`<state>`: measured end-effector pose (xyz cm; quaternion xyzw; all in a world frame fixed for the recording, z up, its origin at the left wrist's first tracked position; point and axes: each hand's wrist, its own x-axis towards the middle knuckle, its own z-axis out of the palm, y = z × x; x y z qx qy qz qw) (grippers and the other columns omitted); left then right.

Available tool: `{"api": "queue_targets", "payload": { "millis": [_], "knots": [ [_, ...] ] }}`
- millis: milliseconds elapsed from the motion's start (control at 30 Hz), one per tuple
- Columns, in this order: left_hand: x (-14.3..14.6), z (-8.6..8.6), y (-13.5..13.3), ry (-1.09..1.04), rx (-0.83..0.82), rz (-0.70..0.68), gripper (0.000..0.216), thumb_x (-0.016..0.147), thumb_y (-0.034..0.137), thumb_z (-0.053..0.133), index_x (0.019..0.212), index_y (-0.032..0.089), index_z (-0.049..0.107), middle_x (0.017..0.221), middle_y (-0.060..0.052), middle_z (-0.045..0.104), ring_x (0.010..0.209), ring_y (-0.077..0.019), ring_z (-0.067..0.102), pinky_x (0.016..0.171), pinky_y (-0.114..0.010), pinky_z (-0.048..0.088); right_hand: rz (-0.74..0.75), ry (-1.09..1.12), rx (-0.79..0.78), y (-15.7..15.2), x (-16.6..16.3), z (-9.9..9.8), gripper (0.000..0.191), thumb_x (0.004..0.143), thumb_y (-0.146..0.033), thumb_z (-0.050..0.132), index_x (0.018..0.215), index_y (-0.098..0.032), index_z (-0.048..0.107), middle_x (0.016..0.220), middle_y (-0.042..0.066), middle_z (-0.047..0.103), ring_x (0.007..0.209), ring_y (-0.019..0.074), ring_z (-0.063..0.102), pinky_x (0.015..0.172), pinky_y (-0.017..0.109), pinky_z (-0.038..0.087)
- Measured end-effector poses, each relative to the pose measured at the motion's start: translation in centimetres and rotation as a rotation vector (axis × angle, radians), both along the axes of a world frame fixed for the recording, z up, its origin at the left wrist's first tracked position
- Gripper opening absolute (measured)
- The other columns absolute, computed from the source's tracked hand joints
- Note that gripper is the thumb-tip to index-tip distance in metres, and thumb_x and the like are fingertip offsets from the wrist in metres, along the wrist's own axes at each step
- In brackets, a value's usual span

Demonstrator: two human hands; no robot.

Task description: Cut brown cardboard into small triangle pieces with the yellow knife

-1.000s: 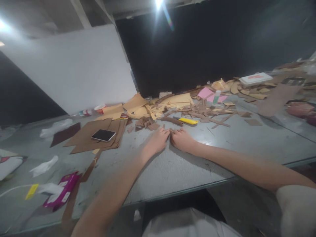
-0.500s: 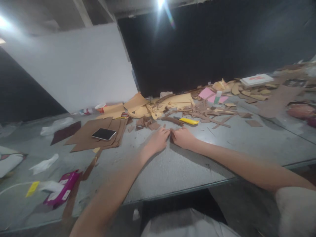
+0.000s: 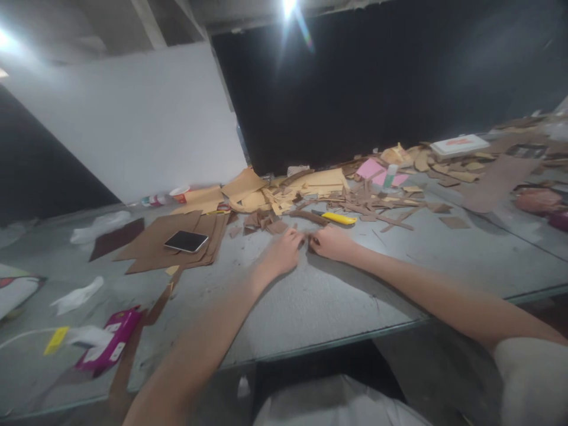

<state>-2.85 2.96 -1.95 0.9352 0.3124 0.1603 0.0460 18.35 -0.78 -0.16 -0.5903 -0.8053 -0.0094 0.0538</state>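
My left hand (image 3: pixel 286 251) and my right hand (image 3: pixel 331 242) rest close together on the grey table, fingers curled into a pinch. Between their fingertips a small brownish bit shows faintly, mostly hidden by the fingers, and its kind is unclear. Just beyond my right hand lies a yellow-handled cutter (image 3: pixel 341 218). A dark brown curved strip (image 3: pixel 307 217) touches its left end. Small brown scraps (image 3: pixel 266 222) are heaped beyond my left hand.
A phone (image 3: pixel 186 241) lies on brown sheets (image 3: pixel 151 236) at left. A magenta packet (image 3: pixel 113 340) with a white plug and cable is near the front left. Tan sheets (image 3: pixel 326 178), a glue stick (image 3: pixel 390 176), pink paper (image 3: pixel 371 168) and a white box (image 3: pixel 460 145) line the back.
My right hand has shifted slightly, its fingers curling in and drawing a little away from my left hand. The things on the table stay put; the view has moved slightly.
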Motion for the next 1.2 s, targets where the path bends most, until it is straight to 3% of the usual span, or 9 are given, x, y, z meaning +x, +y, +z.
{"api": "queue_targets", "payload": {
  "millis": [167, 300, 533, 667, 933, 1033, 1200],
  "knots": [
    [-0.3, -0.6, 0.6, -0.121, -0.027, 0.054, 0.057, 0.086, -0.004, 0.047, 0.136, 0.017, 0.066, 0.138, -0.014, 0.065, 0.140, -0.0260, 0.055, 0.125, -0.046, 0.045, 0.135, 0.029, 0.039, 0.9, 1.4, -0.2, 0.042, 0.112, -0.035, 0.048, 0.117, -0.015, 0.085, 0.099, 0.015, 0.084, 0.090, 0.0220, 0.073, 0.087, 0.033, 0.044],
    [-0.4, -1.0, 1.0, -0.090, 0.015, 0.065, 0.059, 0.090, -0.002, 0.049, 0.142, 0.016, 0.067, 0.150, -0.014, 0.061, 0.146, -0.0298, 0.046, 0.128, -0.050, 0.041, 0.120, 0.029, 0.057, 1.2, 1.5, -0.3, 0.048, 0.113, -0.049, 0.048, 0.112, -0.020, 0.086, 0.098, 0.013, 0.084, 0.089, 0.0232, 0.074, 0.085, 0.033, 0.045],
    [-0.6, -1.7, 1.4, -0.071, 0.055, 0.033, 0.052, 0.093, 0.000, 0.050, 0.137, 0.016, 0.071, 0.147, -0.014, 0.064, 0.146, -0.0291, 0.046, 0.128, -0.050, 0.043, 0.066, 0.044, 0.147, 1.1, 0.5, -1.3, 0.044, 0.106, -0.057, 0.062, 0.107, -0.019, 0.085, 0.098, 0.013, 0.085, 0.093, 0.0274, 0.076, 0.092, 0.036, 0.047],
    [-0.6, -2.1, 1.7, -0.088, 0.078, 0.006, 0.048, 0.093, -0.001, 0.050, 0.131, 0.016, 0.073, 0.143, -0.013, 0.067, 0.144, -0.0292, 0.048, 0.127, -0.050, 0.044, 0.098, 0.051, 0.188, 1.4, 0.4, -2.0, 0.046, 0.110, -0.054, 0.056, 0.102, -0.019, 0.084, 0.096, 0.013, 0.085, 0.090, 0.0272, 0.076, 0.091, 0.037, 0.045],
    [-0.6, -1.8, 1.5, -0.112, 0.049, 0.004, 0.043, 0.092, -0.002, 0.049, 0.124, 0.014, 0.074, 0.137, -0.014, 0.070, 0.142, -0.0280, 0.052, 0.126, -0.049, 0.045, 0.306, -0.011, 0.238, 2.1, 1.3, -2.3, 0.037, 0.115, -0.031, 0.048, 0.108, -0.014, 0.081, 0.096, 0.013, 0.083, 0.085, 0.0233, 0.073, 0.090, 0.036, 0.042],
    [-0.6, -1.5, 1.3, -0.113, 0.029, -0.003, 0.043, 0.092, -0.002, 0.049, 0.124, 0.014, 0.073, 0.138, -0.014, 0.070, 0.143, -0.0272, 0.052, 0.128, -0.049, 0.044, 0.288, 0.026, 0.231, 2.4, 1.5, -2.5, 0.033, 0.114, -0.030, 0.051, 0.107, -0.015, 0.080, 0.098, 0.012, 0.083, 0.085, 0.0231, 0.072, 0.087, 0.035, 0.042],
    [-0.5, -1.2, 1.2, -0.102, -0.008, -0.024, 0.049, 0.089, -0.003, 0.049, 0.130, 0.013, 0.072, 0.143, -0.014, 0.070, 0.147, -0.0258, 0.053, 0.130, -0.045, 0.042, 0.127, 0.169, 0.158, 2.4, 1.4, -2.5, 0.024, 0.108, -0.032, 0.061, 0.107, -0.018, 0.081, 0.092, 0.010, 0.082, 0.083, 0.0234, 0.072, 0.073, 0.032, 0.041]
  ]
}}
